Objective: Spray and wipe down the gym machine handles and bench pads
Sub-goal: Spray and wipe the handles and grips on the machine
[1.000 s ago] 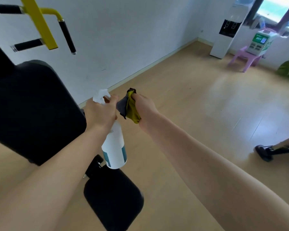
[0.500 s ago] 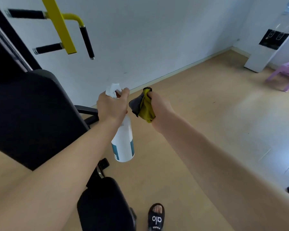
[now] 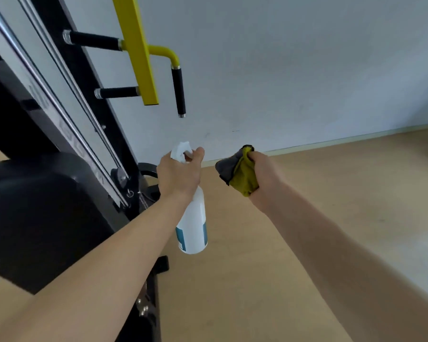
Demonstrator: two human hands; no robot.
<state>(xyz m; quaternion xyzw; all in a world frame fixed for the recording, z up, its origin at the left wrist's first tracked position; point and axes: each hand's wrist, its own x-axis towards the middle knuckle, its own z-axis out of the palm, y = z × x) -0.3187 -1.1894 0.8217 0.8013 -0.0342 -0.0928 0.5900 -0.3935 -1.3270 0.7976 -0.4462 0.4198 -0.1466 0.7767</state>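
My left hand [image 3: 179,175] grips the neck of a white spray bottle [image 3: 192,225] with a blue label, its nozzle pointing up toward the machine. My right hand [image 3: 263,180] holds a bunched yellow and grey cloth [image 3: 237,172] just right of the bottle. Above them a yellow arm [image 3: 139,49] carries black grip handles: one hanging vertical [image 3: 178,91], two horizontal [image 3: 116,92] [image 3: 93,41]. A large black back pad [image 3: 40,218] fills the lower left, behind my left forearm.
The machine's black frame with chrome guide rods [image 3: 67,95] slants up at the left. A grey wall [image 3: 307,70] stands behind, with a pale skirting along the wooden floor [image 3: 331,193] that stretches to the right.
The view has swung up and left, bringing the yellow arm and its handles closer overhead. Both hands have risen toward them and moved slightly apart, still holding bottle and cloth.
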